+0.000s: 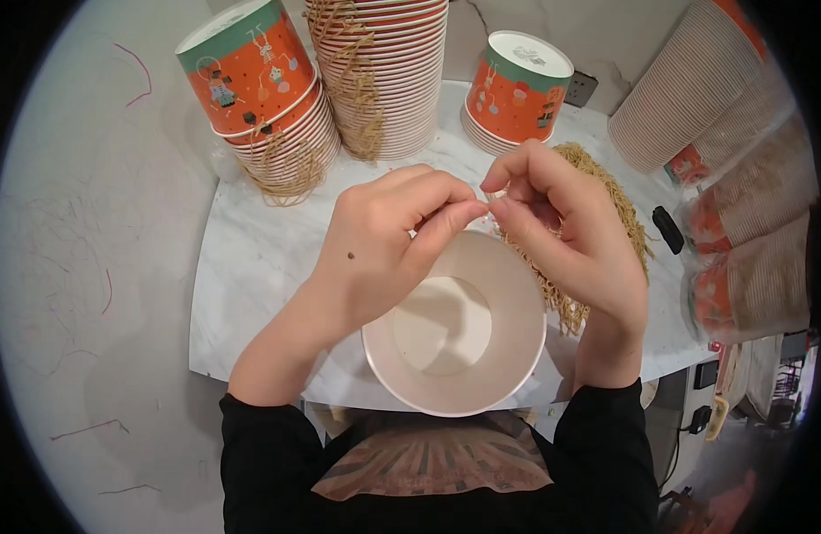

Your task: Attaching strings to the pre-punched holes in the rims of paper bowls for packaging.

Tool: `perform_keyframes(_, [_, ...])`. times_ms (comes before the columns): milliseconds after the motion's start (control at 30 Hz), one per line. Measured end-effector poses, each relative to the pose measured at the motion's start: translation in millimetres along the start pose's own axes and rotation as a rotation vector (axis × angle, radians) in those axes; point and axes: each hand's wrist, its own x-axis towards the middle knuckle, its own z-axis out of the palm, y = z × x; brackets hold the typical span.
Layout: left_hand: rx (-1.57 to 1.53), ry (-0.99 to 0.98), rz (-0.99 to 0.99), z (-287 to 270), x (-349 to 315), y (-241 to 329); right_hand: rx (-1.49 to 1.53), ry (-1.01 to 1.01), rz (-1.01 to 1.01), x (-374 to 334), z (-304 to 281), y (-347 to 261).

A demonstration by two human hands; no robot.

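Observation:
My left hand [397, 227] and my right hand [562, 236] meet at their fingertips over the far rim of a white paper tub [519, 307]. The left thumb and forefinger are pressed together in a pinch. On the right, the fingers are curled, with the thumb tip by the left fingertips. Whatever lies between the fingertips is too small to make out. The tub stands upright with its mouth up, near the table's front edge, and nothing shows inside. A heap of tan, thin strands that look like rubber bands [566, 298] lies beside it, partly behind my right hand.
Upside-down orange-and-green tubs [259, 76] top a stack at the back left, with tan bands hanging on it. Beside it rises a tall tub stack [402, 80]; another short stack [517, 93] stands farther right. Wrapped stacks [753, 276] and a black object [667, 230] are at right.

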Motion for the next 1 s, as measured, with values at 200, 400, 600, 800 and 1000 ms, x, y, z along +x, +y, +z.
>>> perform_keyframes(200, [-0.197,-0.026,-0.153,2.3,-1.7,10.7,-0.055,0.024,-0.177,-1.6,-2.3,2.1])
perform_keyframes(400, [-0.226,-0.498,-0.211,-23.7,-8.2,22.7,-0.036,0.127,-0.213,-4.0,-7.2,7.7])
perform_keyframes(600, [-0.261,-1.352,0.070,-15.3,-27.0,36.1,-0.060,0.235,-0.189,-5.4,-17.6,-2.4])
perform_keyframes(800, [-0.239,-0.649,-0.040,-21.5,-5.4,21.4,-0.025,0.266,-0.226,-6.7,-19.6,-5.9])
perform_keyframes(1000, [-0.424,-0.395,-0.447,-31.5,2.3,9.7,-0.127,0.113,-0.341,-2.6,-9.4,3.7])
